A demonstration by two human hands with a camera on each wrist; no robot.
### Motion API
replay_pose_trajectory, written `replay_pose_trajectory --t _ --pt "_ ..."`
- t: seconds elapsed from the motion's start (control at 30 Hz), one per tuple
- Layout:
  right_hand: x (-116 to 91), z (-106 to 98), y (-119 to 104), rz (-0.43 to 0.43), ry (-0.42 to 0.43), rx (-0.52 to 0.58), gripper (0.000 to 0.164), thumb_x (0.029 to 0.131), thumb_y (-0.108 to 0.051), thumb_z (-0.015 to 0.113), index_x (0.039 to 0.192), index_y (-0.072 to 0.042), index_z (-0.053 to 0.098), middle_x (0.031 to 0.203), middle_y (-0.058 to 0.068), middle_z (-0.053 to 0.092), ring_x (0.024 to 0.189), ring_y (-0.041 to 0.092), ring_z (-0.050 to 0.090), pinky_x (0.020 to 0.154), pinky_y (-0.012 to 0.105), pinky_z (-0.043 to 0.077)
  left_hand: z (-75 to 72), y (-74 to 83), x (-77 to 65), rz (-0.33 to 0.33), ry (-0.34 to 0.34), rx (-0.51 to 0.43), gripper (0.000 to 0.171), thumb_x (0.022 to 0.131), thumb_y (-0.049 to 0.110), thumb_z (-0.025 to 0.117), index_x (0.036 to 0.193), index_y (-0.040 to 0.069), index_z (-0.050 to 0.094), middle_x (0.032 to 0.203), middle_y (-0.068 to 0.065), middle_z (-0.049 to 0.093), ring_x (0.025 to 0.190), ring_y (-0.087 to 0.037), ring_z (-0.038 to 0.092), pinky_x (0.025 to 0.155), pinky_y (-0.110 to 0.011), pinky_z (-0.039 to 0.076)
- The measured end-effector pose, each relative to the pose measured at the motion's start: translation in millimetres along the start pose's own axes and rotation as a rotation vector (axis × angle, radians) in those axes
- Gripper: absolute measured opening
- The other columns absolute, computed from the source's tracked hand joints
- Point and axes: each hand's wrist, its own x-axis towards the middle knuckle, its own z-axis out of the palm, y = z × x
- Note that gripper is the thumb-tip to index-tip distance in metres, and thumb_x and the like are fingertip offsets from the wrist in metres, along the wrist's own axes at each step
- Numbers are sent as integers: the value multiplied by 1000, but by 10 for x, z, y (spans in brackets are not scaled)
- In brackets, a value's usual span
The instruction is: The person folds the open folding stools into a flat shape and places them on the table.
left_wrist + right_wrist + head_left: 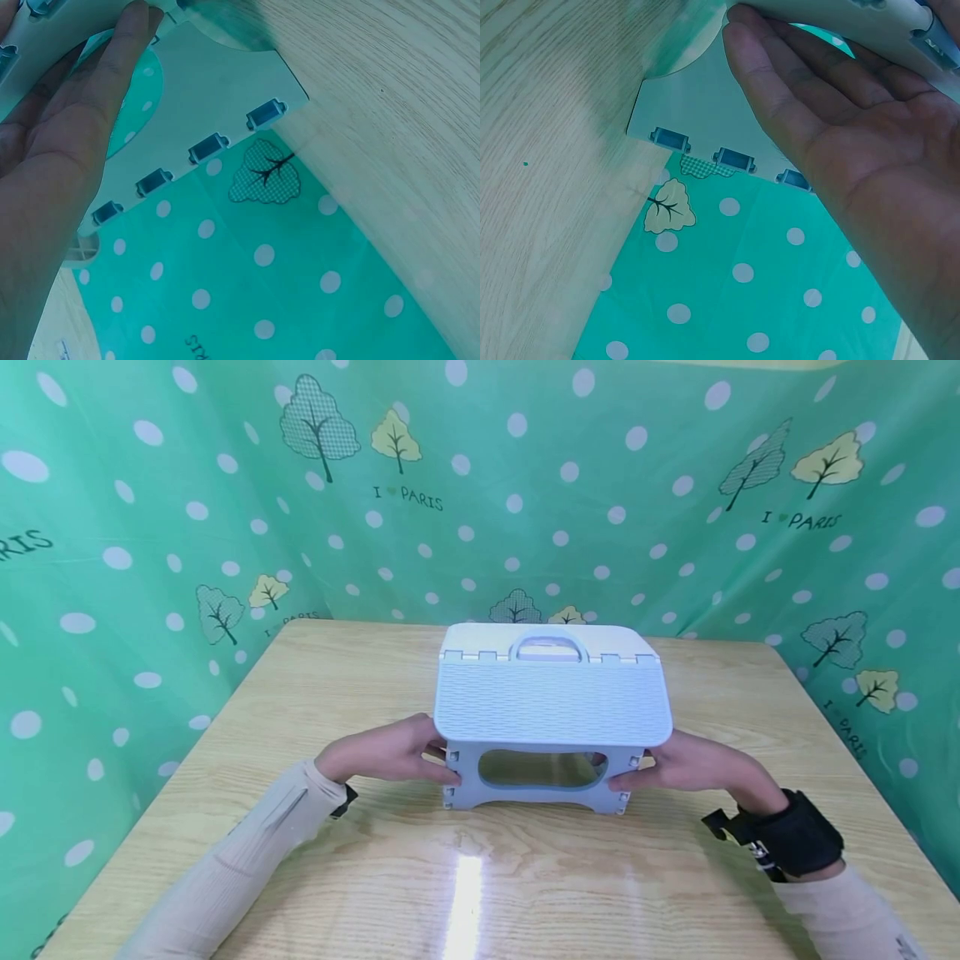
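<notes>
A light blue and white folding step stool point(553, 702) stands upright on the wooden table, its legs unfolded. Its woven-textured top has a carrying handle slot, and an oval opening shows in the front leg panel. My left hand point(401, 749) holds the stool's left side, the thumb on the front panel. In the left wrist view, the fingers point(124, 67) reach in beside the hinged side panel. On the right side my right hand point(693, 762) grips the stool likewise, thumb in front; the right wrist view shows its fingers point(769, 79) behind the front panel. The top partly hides both hands.
The light wooden table point(360, 877) extends around the stool on all sides. A green dotted curtain point(450, 552) with tree prints hangs behind the table and along both sides. A black strap point(795, 831) with a camera is on the right wrist.
</notes>
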Motion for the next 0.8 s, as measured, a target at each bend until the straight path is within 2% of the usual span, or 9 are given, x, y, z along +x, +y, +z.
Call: replay_pose_trajectory --t 0.37,0.8 --pt "-1 0 0 2 -6 9 95 87 -16 79 155 -22 14 143 13 31 110 17 44 80 31 52 0 -2 -4 -4 1 7 66 89 8 75 146 7 44 130 -5 61 112 -14 64 99 -32 52" --pt "-3 4 -1 9 -6 8 93 86 -16 79 154 -23 15 140 13 35 109 16 47 79 31 54 -3 -19 -2 3 -5 -13 68 89 8 75 148 7 42 133 -12 59 113 -15 63 99 -31 52"
